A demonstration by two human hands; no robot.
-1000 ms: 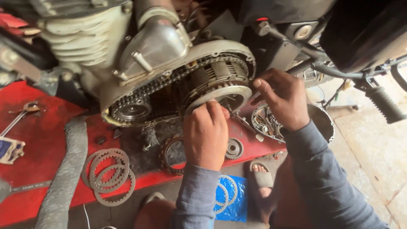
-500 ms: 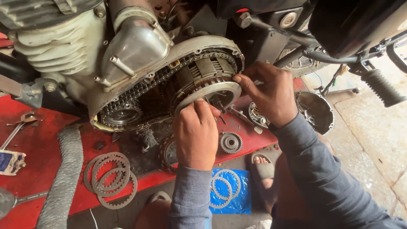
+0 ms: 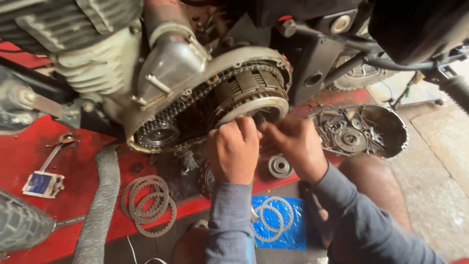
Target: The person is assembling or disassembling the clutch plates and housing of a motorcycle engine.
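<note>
Head view showed the left hand (image 3: 233, 150) and right hand (image 3: 292, 144) both pinching the clutch pressure plate (image 3: 254, 106) at its six o'clock rim.

Bystander parts around the engine, on red platform (image 3: 29, 156) and floor.
Stack of toothed friction rings (image 3: 149, 205) beside grey ribbed hose (image 3: 100, 205); 2 steel rings (image 3: 271, 217) on blue plastic sheet (image 3: 293, 234); small gear (image 3: 280, 166); removed side cover (image 3: 364, 131) lying open-side up.

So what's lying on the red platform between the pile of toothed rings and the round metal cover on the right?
In the head view, a small gear lies between the toothed rings and the metal cover; both hands, left and right, cross that stretch too.
</note>
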